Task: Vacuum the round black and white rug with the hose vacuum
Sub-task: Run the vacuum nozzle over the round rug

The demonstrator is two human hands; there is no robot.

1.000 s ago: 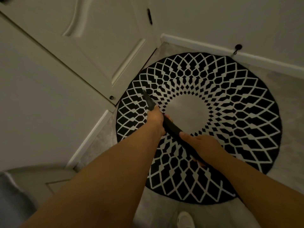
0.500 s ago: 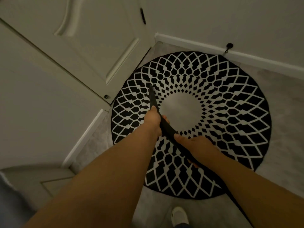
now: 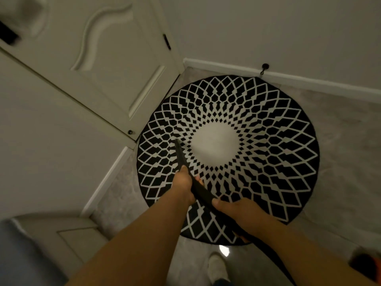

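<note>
Both hands grip the black vacuum nozzle point(image 3: 182, 159) over the round rug point(image 3: 268, 162): left hand point(image 3: 183, 185) curled round it ahead, arm outstretched, right hand point(image 3: 233, 209) wrapped behind. Its tip sits just left of the rug's white centre.

hose point(image 3: 266, 249) cut off at bottom edge, dark object point(image 3: 366, 263) at right edge blurred, cropped

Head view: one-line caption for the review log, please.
Both hands, left hand ahead of right hand, grip the vacuum wand, nozzle on the round rug.
</note>
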